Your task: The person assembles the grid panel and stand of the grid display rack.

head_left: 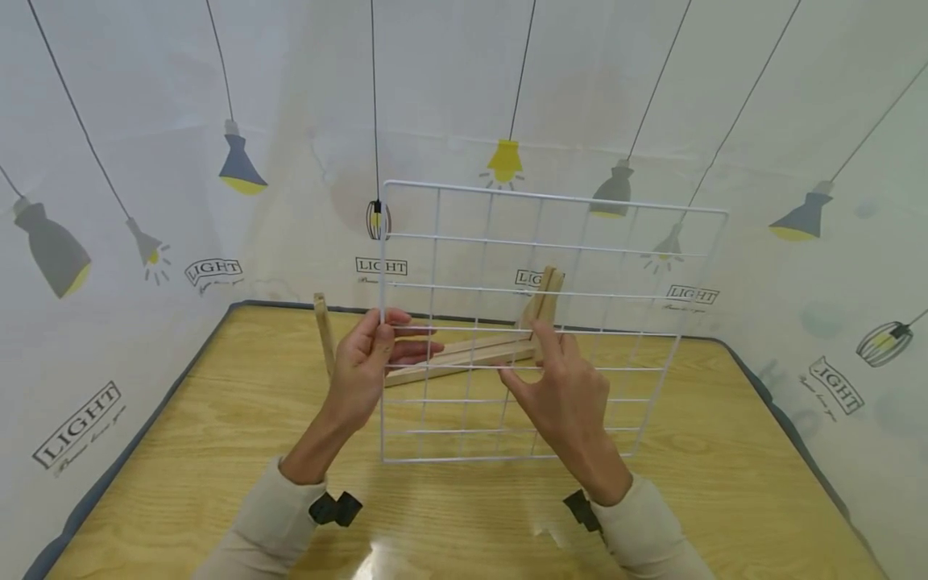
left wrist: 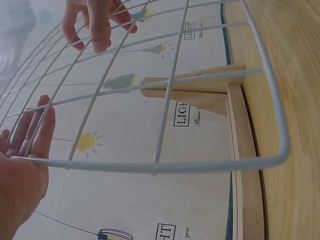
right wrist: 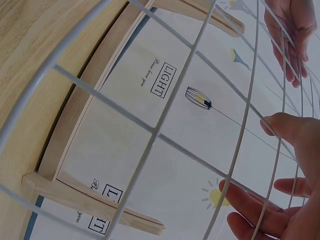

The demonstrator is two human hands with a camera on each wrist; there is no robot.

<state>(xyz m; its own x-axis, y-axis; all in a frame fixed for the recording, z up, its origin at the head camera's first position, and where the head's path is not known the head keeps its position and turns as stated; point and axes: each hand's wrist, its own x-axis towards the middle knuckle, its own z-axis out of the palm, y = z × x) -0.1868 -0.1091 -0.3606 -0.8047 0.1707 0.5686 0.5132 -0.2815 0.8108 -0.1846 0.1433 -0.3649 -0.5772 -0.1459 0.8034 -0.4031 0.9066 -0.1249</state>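
Observation:
A white wire grid panel (head_left: 554, 196) is held up and tilted in front of the body. My left hand (head_left: 366, 354) grips its left edge, thumb on the near side and fingers extended behind the wires. Near the middle of the panel, my right hand (head_left: 569, 391) holds the wires, thumb and index finger spread about one cell apart. In the right wrist view, wires cross in front of the right fingers (right wrist: 260, 212). Behind the panel, a light wooden stand (head_left: 471, 354) lies on the table, its long bar seen through the mesh and an upright at each end.
The wood-grain table (head_left: 239, 451) has a dark edge against a pale curtain (head_left: 312, 97) printed with hanging lamps and the word LIGHT. The curtain closes in the back and both sides. Small black devices (head_left: 337, 509) sit at both wrists, by the light sleeves.

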